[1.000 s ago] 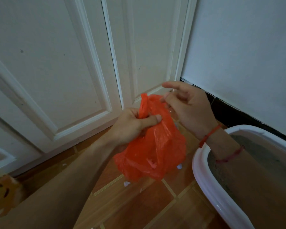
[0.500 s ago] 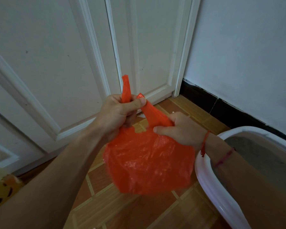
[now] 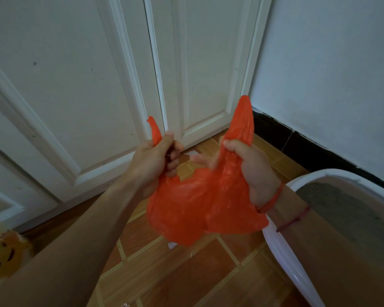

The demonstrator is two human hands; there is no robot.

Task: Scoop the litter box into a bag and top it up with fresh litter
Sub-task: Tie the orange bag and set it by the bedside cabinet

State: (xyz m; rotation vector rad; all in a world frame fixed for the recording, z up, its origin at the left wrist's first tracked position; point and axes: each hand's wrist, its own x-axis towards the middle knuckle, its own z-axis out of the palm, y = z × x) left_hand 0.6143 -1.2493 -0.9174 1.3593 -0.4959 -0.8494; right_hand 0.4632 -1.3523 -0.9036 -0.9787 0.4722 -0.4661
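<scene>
An orange plastic bag (image 3: 193,209) hangs in the air between my hands, above the tiled floor. My left hand (image 3: 155,158) grips its left handle, whose tip sticks up past my thumb. My right hand (image 3: 251,167) grips the right handle, which stands up in a wider strip. The two handles are held apart. The white-rimmed litter box (image 3: 282,258) stands at the right, with grey litter (image 3: 335,202) inside; my right forearm crosses over its near rim.
White panelled doors (image 3: 93,89) fill the left and centre, meeting a pale wall (image 3: 330,74) with a black skirting at the right. The floor is brown tile (image 3: 182,269). A yellow toy with a smiling face (image 3: 2,260) sits at the lower left.
My hands have moved apart and pulled the two handles away from each other. My right hand has risen and its handle now stands upright.
</scene>
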